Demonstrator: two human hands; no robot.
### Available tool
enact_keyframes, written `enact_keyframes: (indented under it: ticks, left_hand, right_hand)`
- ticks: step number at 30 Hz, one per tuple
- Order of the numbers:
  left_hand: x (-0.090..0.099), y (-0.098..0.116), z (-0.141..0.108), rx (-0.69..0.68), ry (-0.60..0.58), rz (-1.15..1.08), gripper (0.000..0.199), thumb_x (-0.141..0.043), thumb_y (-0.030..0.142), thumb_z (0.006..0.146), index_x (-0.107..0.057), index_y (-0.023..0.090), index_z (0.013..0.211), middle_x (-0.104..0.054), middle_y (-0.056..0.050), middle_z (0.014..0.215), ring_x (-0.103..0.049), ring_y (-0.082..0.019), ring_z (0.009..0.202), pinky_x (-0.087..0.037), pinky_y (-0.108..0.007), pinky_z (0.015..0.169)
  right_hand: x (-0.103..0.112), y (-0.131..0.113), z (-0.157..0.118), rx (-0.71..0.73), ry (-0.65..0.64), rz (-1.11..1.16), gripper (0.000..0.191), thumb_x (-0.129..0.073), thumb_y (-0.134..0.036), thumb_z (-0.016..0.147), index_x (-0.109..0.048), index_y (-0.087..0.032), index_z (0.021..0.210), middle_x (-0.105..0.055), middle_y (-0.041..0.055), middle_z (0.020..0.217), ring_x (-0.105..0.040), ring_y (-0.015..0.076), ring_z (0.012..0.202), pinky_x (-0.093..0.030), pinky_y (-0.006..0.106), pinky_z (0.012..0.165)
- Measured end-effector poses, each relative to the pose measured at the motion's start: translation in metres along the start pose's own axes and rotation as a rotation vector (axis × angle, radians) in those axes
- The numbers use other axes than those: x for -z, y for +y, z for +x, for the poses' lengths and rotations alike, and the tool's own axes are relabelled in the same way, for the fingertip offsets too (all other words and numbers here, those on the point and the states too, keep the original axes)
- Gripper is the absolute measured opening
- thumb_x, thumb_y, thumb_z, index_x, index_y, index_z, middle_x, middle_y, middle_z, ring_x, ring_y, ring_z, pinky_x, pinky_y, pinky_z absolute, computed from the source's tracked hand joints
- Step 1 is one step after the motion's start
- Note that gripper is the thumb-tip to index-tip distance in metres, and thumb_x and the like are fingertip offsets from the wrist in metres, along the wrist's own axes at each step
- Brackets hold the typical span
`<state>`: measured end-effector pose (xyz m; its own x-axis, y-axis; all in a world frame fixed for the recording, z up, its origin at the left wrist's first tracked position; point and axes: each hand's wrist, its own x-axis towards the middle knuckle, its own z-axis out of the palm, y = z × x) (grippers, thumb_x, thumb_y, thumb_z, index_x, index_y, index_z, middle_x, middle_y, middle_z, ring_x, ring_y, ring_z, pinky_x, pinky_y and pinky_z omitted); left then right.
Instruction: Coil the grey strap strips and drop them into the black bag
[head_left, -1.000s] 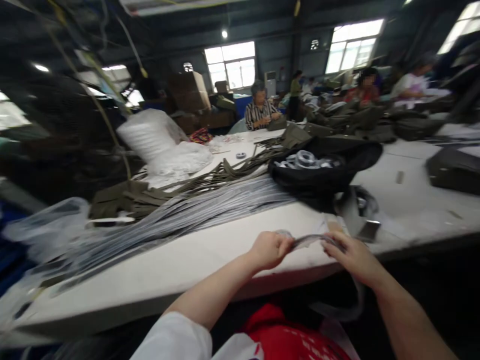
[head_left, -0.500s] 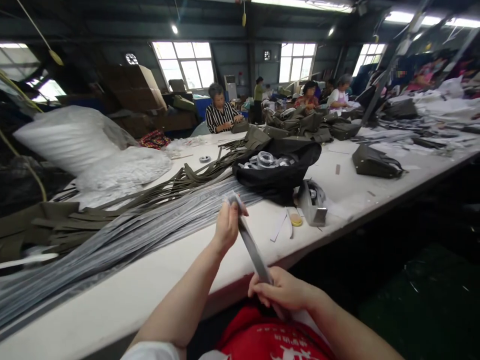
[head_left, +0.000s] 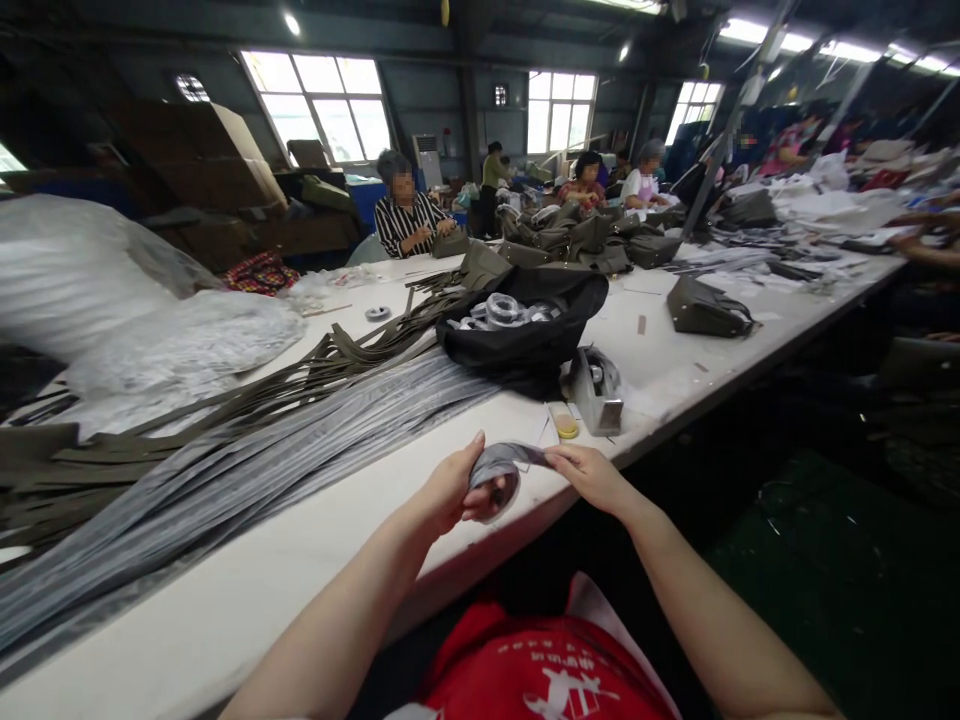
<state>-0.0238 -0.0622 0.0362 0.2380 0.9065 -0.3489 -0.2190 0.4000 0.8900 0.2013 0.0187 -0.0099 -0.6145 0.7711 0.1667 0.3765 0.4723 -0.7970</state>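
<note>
A grey strap (head_left: 504, 457) is curled into a loop over the table's front edge. My left hand (head_left: 463, 488) is closed around the coiled part, with some fingers showing inside the loop. My right hand (head_left: 589, 475) pinches the other stretch of the strap, to the right of the coil. Beyond my hands stands a tape dispenser (head_left: 598, 395), with a yellow-edged round item (head_left: 568, 426) beside it. Long grey wrapped straps (head_left: 300, 440) lie in a bundle to the left of my left hand.
A black bag (head_left: 525, 340) holding several coiled rolls (head_left: 502, 312) stands mid-table on the white tabletop (head_left: 322, 550). Olive strips (head_left: 315, 375) and a dark olive bag (head_left: 705, 307) lie around it. White plastic-wrapped material (head_left: 180, 345) is at left. A person in stripes (head_left: 409, 215) works across the table.
The strap went from a long stretch running down toward my body to a coil in my left hand. My right hand rose and moved forward above the table edge. The view shifted right.
</note>
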Motion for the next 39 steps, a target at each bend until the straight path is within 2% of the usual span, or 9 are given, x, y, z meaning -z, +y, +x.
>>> enact_keyframes:
  ticks: [5,12,17,20,24,27,30,34,39]
  left_hand:
    - [0.013,0.02,-0.001,-0.005,0.053,-0.32,0.068,-0.019,0.055,0.096,-0.059,0.011,0.064,-0.026,0.009,0.029,-0.021,-0.005,0.025,-0.048,-0.022,0.052]
    - [0.013,0.045,0.011,-0.409,0.131,-0.473,0.057,-0.017,0.04,0.1,-0.061,0.009,0.082,-0.034,0.008,0.045,-0.033,-0.006,0.036,-0.052,-0.026,0.07]
    - [0.0,0.007,0.032,-0.782,0.447,0.422,0.04,-0.033,0.047,0.095,-0.057,0.016,0.087,-0.057,-0.004,0.074,-0.056,-0.016,0.07,-0.046,-0.032,0.078]
    - [-0.006,-0.017,0.027,-0.698,0.31,1.034,0.039,-0.033,0.048,0.094,-0.055,0.018,0.08,-0.056,-0.004,0.072,-0.053,-0.018,0.066,-0.042,-0.031,0.069]
    - [-0.009,-0.022,0.016,-0.442,0.175,1.257,0.048,-0.031,0.051,0.093,-0.055,0.019,0.067,-0.053,-0.001,0.057,-0.051,-0.015,0.055,-0.036,-0.026,0.058]
    - [-0.005,-0.02,0.016,-0.176,0.079,1.006,0.06,-0.028,0.062,0.091,-0.058,0.018,0.064,-0.05,0.001,0.047,-0.047,-0.013,0.043,-0.034,-0.024,0.049]
    - [-0.001,-0.02,0.018,-0.01,-0.079,0.577,0.067,-0.028,0.07,0.086,-0.062,0.014,0.068,-0.045,0.003,0.039,-0.041,-0.011,0.033,-0.031,-0.023,0.04]
    - [0.001,-0.023,0.021,0.017,-0.228,0.03,0.068,-0.034,0.071,0.085,-0.063,0.012,0.069,-0.03,0.008,0.03,-0.034,-0.008,0.029,-0.038,-0.023,0.046]
    - [-0.006,-0.034,0.028,-0.119,-0.185,-0.438,0.06,-0.042,0.067,0.086,-0.066,0.012,0.082,-0.032,0.008,0.037,-0.048,-0.009,0.043,-0.045,-0.022,0.062]
  right_hand:
    - [-0.019,0.011,-0.003,-0.155,-0.079,0.356,0.057,-0.03,-0.058,0.095,-0.064,-0.014,0.088,-0.049,-0.0028,0.056,-0.041,0.0112,0.048,-0.032,0.024,0.05]
    - [-0.058,-0.029,-0.012,-0.073,-0.254,0.353,0.034,-0.05,-0.049,0.091,-0.06,-0.016,0.086,-0.051,-0.0036,0.059,-0.045,0.0111,0.055,-0.037,0.023,0.056]
    - [-0.05,-0.064,-0.022,-0.056,-0.456,0.723,0.038,-0.047,-0.052,0.092,-0.059,-0.016,0.092,-0.054,-0.0035,0.059,-0.044,0.0079,0.045,-0.035,0.02,0.046]
    - [-0.02,-0.056,-0.019,-0.097,-0.334,0.748,0.038,-0.051,-0.052,0.089,-0.06,-0.015,0.09,-0.055,-0.0028,0.059,-0.047,0.0084,0.045,-0.037,0.02,0.045]
    - [0.011,-0.031,-0.013,-0.005,-0.219,0.146,0.03,-0.053,-0.043,0.09,-0.065,-0.016,0.089,-0.066,0.0037,0.076,-0.06,0.016,0.067,-0.046,0.027,0.064]
    - [0.016,-0.018,-0.009,0.111,-0.032,-0.352,0.029,-0.047,-0.039,0.094,-0.068,-0.019,0.094,-0.069,0.0077,0.09,-0.061,0.0214,0.088,-0.043,0.032,0.08]
    - [0.01,-0.013,-0.007,0.122,-0.022,-0.472,0.037,-0.04,-0.041,0.097,-0.069,-0.02,0.087,-0.068,0.0076,0.085,-0.061,0.0211,0.084,-0.042,0.032,0.078]
    - [-0.021,-0.016,-0.009,0.083,-0.028,-0.1,0.047,-0.026,-0.046,0.1,-0.063,-0.019,0.09,-0.065,0.0043,0.079,-0.06,0.0185,0.075,-0.044,0.03,0.071]
    - [-0.063,-0.02,-0.008,0.015,0.03,0.5,0.046,-0.033,-0.058,0.095,-0.048,-0.02,0.117,-0.064,0.0053,0.088,-0.062,0.0197,0.082,-0.049,0.031,0.073]
